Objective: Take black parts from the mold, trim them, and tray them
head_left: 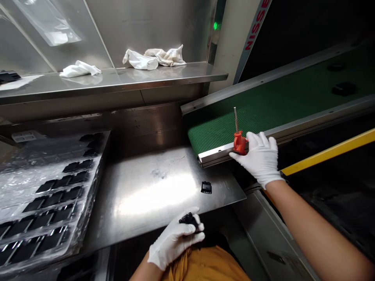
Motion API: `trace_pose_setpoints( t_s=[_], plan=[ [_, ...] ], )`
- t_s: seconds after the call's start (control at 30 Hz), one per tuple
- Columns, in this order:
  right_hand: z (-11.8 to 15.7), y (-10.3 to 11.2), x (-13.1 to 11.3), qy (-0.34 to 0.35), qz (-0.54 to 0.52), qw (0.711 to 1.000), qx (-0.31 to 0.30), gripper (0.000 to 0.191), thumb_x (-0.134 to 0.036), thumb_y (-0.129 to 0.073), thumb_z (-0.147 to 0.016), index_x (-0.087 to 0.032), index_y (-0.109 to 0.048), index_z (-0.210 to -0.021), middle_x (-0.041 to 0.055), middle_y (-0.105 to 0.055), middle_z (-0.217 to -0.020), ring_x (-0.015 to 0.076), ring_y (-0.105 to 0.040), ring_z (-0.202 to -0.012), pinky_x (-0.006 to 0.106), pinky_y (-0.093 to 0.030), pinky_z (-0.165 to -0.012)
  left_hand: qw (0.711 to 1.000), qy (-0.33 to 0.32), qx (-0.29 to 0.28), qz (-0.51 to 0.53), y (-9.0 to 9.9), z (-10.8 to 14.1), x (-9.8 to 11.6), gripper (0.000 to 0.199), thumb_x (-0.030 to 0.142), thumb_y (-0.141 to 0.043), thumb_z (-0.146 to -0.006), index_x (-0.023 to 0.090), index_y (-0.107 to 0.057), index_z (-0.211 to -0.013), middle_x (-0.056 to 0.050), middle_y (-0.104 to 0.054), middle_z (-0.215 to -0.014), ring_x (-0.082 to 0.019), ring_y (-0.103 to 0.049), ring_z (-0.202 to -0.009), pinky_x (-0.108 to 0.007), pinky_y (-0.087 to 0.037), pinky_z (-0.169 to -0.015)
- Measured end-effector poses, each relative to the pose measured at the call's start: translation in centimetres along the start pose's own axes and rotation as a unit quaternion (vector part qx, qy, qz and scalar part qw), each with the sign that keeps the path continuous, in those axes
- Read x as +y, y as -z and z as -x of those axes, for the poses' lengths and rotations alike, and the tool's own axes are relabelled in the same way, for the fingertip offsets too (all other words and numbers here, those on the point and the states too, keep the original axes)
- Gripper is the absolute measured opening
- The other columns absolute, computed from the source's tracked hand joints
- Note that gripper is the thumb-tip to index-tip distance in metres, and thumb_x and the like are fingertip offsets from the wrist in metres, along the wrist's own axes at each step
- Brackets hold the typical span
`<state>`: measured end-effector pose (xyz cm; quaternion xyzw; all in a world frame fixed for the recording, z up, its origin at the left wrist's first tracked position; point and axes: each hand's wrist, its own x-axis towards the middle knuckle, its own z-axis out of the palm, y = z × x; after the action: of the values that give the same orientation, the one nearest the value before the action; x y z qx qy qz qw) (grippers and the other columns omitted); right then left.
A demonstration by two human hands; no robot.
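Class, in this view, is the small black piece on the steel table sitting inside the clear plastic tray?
No, the small black piece lies on the steel table, apart from the clear plastic tray to its left.

The letters "NISSE" are read in red capitals on a white strip [254, 29] at the upper right, set beside the green conveyor belt [263, 105]. The word is cut off by the top edge of the view, so any further letters cannot be told. A small white label [25, 136] is seen at the far end of the stack of plastic trays [101, 164], but its print is too small to be read. A faint mark is seen on the small black part [206, 187] lying on the steel table [146, 195], and it cannot be read either
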<state>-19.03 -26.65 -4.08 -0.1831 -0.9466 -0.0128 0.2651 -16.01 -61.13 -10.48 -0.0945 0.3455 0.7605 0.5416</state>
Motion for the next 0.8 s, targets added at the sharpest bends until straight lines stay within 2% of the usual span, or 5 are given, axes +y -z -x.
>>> trace_pose_setpoints(
  t_s=[0.27,0.43,0.57,0.7,0.8],
  plan=[
    [-2.1,-0.3,3.6,0.132,-0.145,0.978,-0.074,0.038,-0.028,-0.057,-0.078,-0.014,-0.059,-0.114,0.014,-0.066,-0.113,0.0332,-0.056,-0.118,0.052,-0.031,-0.11,0.946,-0.059,0.089,-0.306,2.5,-1.3,-2.4,0.05,0.01,-0.067,-0.068,0.02,-0.058,-0.115,0.0,-0.06,-0.092,-0.009,-0.048,-0.068,-0.024,-0.037,-0.063],
    [0.1,5.2,2.0,0.152,-0.39,0.883,-0.21,0.03,-0.03,-0.056,-0.085,-0.027,-0.06,-0.114,0.0052,-0.067,-0.115,0.0245,-0.062,-0.11,0.041,-0.046,-0.101,0.89,-0.026,0.127,-0.436,6.7,-3.7,-4.8,0.054,0.005,-0.059,-0.063,0.02,-0.056,-0.115,0.0,-0.061,-0.099,-0.011,-0.053,-0.077,-0.026,-0.043,-0.073],
    [6.7,7.6,-1.9,0.268,-0.263,0.799,-0.469,0.03,-0.022,-0.054,-0.076,-0.024,-0.066,-0.103,0.007,-0.07,-0.099,0.0233,-0.067,-0.091,0.033,-0.052,-0.08,0.813,0.034,0.125,-0.567,11.5,-6.7,-7.2,0.054,0.0,-0.055,-0.062,0.019,-0.058,-0.112,-0.001,-0.063,-0.096,-0.013,-0.056,-0.082,-0.025,-0.045,-0.077],
    [14.0,3.6,-4.0,0.244,-0.067,0.703,-0.664,0.021,-0.022,-0.058,-0.069,-0.018,-0.07,-0.085,0.011,-0.071,-0.081,0.0296,-0.069,-0.074,0.034,-0.046,-0.061,0.746,0.102,0.096,-0.651,14.9,-8.8,-9.3,0.05,-0.002,-0.062,-0.052,0.017,-0.065,-0.098,-0.001,-0.063,-0.089,-0.018,-0.059,-0.081,-0.028,-0.046,-0.077],
    [16.7,-0.4,-4.5,0.24,0.029,0.68,-0.693,0.028,-0.019,-0.06,-0.068,-0.013,-0.072,-0.092,0.017,-0.072,-0.086,0.0361,-0.07,-0.083,0.036,-0.046,-0.063,0.74,0.126,0.06,-0.658,15.9,-9.4,-10.4,0.048,-0.001,-0.067,-0.048,0.019,-0.066,-0.092,0.001,-0.062,-0.084,-0.019,-0.059,-0.08,-0.029,-0.047,-0.077]
  ],
)
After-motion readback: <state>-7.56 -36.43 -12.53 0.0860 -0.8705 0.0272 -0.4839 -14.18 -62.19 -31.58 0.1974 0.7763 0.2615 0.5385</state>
